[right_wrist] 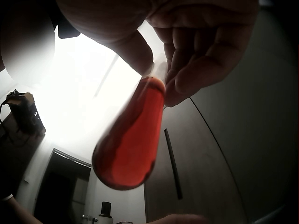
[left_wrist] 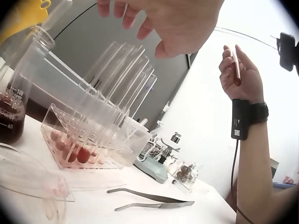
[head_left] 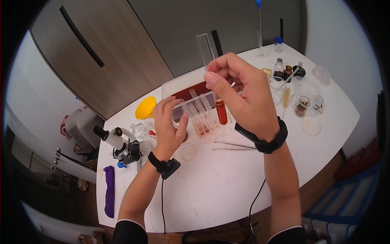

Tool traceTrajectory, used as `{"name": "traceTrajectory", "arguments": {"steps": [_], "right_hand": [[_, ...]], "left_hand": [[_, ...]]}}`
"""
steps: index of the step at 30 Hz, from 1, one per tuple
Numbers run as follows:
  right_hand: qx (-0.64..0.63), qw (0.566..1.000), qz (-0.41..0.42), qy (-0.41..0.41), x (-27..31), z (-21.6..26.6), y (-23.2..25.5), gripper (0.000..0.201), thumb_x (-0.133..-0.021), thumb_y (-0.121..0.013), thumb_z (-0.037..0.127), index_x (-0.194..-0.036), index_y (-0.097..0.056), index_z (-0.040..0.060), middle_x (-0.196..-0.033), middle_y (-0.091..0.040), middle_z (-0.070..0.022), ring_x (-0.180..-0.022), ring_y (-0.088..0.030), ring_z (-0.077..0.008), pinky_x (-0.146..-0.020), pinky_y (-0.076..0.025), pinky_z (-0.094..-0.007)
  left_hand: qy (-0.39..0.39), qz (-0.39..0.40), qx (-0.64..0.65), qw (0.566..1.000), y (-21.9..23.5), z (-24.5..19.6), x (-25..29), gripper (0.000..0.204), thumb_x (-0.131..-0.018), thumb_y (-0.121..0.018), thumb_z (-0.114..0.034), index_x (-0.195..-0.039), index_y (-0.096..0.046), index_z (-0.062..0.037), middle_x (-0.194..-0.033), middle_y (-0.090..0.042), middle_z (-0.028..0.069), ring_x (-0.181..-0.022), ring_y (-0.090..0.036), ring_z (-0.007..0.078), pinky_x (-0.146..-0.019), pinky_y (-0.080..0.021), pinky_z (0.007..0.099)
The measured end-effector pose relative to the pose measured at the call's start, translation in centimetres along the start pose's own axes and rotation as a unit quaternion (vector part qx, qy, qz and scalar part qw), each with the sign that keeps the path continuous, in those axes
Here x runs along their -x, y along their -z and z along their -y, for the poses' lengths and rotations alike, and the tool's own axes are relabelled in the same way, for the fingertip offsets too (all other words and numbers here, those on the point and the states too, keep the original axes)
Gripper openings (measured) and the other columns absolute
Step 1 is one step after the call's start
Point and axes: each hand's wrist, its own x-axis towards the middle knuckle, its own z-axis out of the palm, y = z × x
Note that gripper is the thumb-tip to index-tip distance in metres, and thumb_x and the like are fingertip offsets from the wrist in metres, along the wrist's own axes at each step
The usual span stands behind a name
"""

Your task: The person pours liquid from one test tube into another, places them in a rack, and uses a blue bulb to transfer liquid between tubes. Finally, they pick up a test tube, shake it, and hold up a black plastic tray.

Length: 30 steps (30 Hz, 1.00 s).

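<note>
A glass test tube (head_left: 221, 112) with red liquid in its rounded bottom is pinched between the right hand's (head_left: 245, 93) thumb and fingers, raised above the table. Seen from the right wrist, the red liquid (right_wrist: 133, 140) fills the tube's lower end below the fingertips. The left hand (head_left: 168, 126) is held with spread, slightly bent fingers beside a clear rack (left_wrist: 88, 163) of several tubes (left_wrist: 119, 79), some with red contents at the bottom. In the left wrist view the left hand (left_wrist: 173, 23) hovers above the tube tops, holding nothing visible.
Metal tweezers (left_wrist: 154, 198) and a glass dish (head_left: 188, 152) lie in front of the rack. A microscope (head_left: 126, 148), yellow funnel (head_left: 145, 108) and purple pouch (head_left: 109, 191) are at the left. Bottles (head_left: 278, 69), a beaker (head_left: 302, 106) and a tall dropper (head_left: 260, 32) stand at the right.
</note>
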Motion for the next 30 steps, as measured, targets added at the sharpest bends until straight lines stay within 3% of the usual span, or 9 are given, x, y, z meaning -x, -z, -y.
{"name": "traceTrajectory", "arguments": {"steps": [1,3,9,18,28,30], "right_hand": [[-0.003,1.000,-0.001,-0.004,0.0,-0.1,0.0,0.019,-0.097,-0.067,0.015,-0.097,-0.064,-0.0036,-0.079,-0.071,-0.0096,-0.069,-0.071,-0.0142,-0.063,-0.053,-0.0241],[-0.008,1.000,0.002,-0.004,0.0,-0.3,-0.2,0.020,-0.097,-0.068,0.016,-0.098,-0.064,-0.0035,-0.080,-0.071,-0.0096,-0.069,-0.070,-0.0137,-0.064,-0.053,-0.0243],[-0.022,0.999,0.008,-0.027,0.0,-0.6,-0.2,0.021,-0.098,-0.067,0.018,-0.100,-0.064,-0.0026,-0.081,-0.072,-0.0093,-0.072,-0.068,-0.0126,-0.067,-0.053,-0.0248],[-0.025,0.999,0.002,-0.027,-0.3,-1.3,0.0,0.021,-0.099,-0.067,0.019,-0.100,-0.064,-0.0020,-0.080,-0.071,-0.0085,-0.072,-0.067,-0.0115,-0.067,-0.053,-0.0246],[-0.028,0.999,-0.004,-0.018,-0.5,-2.0,0.4,0.022,-0.099,-0.067,0.020,-0.099,-0.064,-0.0020,-0.079,-0.071,-0.0083,-0.071,-0.067,-0.0113,-0.066,-0.053,-0.0243],[-0.027,0.999,-0.004,-0.023,-0.5,-1.8,0.5,0.022,-0.099,-0.067,0.020,-0.099,-0.065,-0.0020,-0.079,-0.071,-0.0084,-0.071,-0.067,-0.0113,-0.066,-0.053,-0.0245]], "left_hand": [[0.001,-0.003,0.002,1.000,-0.1,0.0,-0.1,0.032,-0.086,-0.069,-0.010,-0.117,-0.064,-0.0027,-0.126,-0.060,0.0165,-0.119,-0.053,0.0322,-0.104,-0.040,0.0423],[0.018,0.044,-0.022,0.999,-0.5,0.2,-0.1,0.043,-0.085,-0.071,-0.014,-0.126,-0.063,-0.0072,-0.142,-0.050,0.0185,-0.134,-0.041,0.0383,-0.114,-0.031,0.0488],[0.027,0.066,-0.025,0.997,-1.3,0.8,-0.1,0.037,-0.083,-0.074,-0.015,-0.119,-0.066,-0.0108,-0.142,-0.051,0.0178,-0.135,-0.040,0.0395,-0.112,-0.033,0.0517],[0.001,0.084,-0.003,0.997,-1.1,1.9,-1.1,0.022,-0.083,-0.075,-0.015,-0.103,-0.070,-0.0081,-0.135,-0.058,0.0144,-0.135,-0.043,0.0410,-0.112,-0.035,0.0520],[0.017,0.104,0.036,0.994,-1.3,1.6,-1.2,0.017,-0.085,-0.074,-0.012,-0.101,-0.070,-0.0089,-0.135,-0.059,0.0127,-0.135,-0.044,0.0380,-0.114,-0.033,0.0500],[0.050,0.097,0.091,0.990,-1.2,1.6,-1.3,0.015,-0.086,-0.074,-0.012,-0.100,-0.069,-0.0091,-0.135,-0.060,0.0115,-0.135,-0.044,0.0364,-0.115,-0.032,0.0482]]}}
